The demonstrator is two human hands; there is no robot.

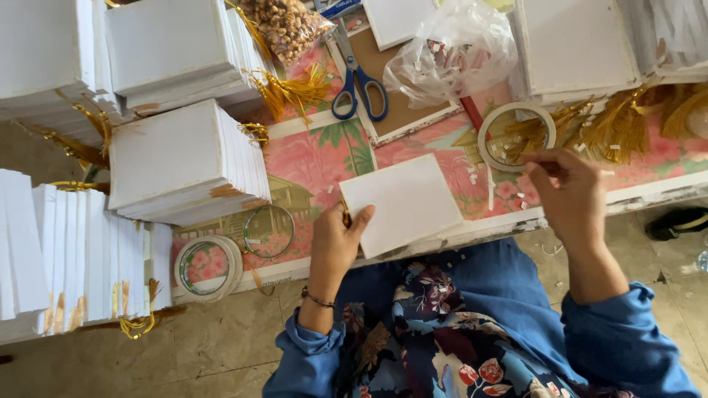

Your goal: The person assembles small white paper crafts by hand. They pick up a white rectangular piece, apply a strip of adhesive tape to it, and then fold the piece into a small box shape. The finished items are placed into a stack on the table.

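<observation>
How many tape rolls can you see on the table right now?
3. A thin tape roll by the right hand; a thin, nearly used-up ring left of the left hand; a thick roll at the table's near edge. Others may be hidden under the clutter.

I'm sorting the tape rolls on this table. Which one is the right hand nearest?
The white roll at upper right, just above the right hand. The two other rolls lie far left, beyond the left hand.

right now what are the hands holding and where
Left hand holds the white square card by its left edge. Right hand pinches something at the tape roll; unclear what.
</observation>
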